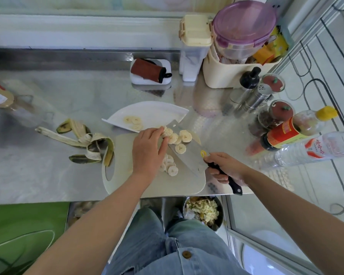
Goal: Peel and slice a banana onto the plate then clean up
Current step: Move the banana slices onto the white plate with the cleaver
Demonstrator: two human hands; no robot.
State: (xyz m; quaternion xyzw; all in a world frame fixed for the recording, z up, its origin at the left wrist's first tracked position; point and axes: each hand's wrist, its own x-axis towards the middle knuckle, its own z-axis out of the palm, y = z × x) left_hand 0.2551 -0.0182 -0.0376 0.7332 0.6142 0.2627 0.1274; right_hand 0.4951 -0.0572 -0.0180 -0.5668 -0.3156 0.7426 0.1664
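Left hand (147, 150) fingers curl round a short row of banana slices (167, 132) at the far edge of the cutting board (183, 185), against the tip of the cleaver (189, 153). Right hand (221, 168) is wrapped round its handle by the board's near right corner. The blade runs diagonally toward the plate (157, 111), which lies just past the left fingertips, so the left hand is nearer; the peel (83, 139) lies off the board's left edge

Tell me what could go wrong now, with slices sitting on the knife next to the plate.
1. Banana slices lie loose on the flat knife; a tilt could drop them beside the plate.
2. The left hand grips slices right at the blade, so a slip could nick fingers.
3. Bottles stand close by the right hand and could be knocked.
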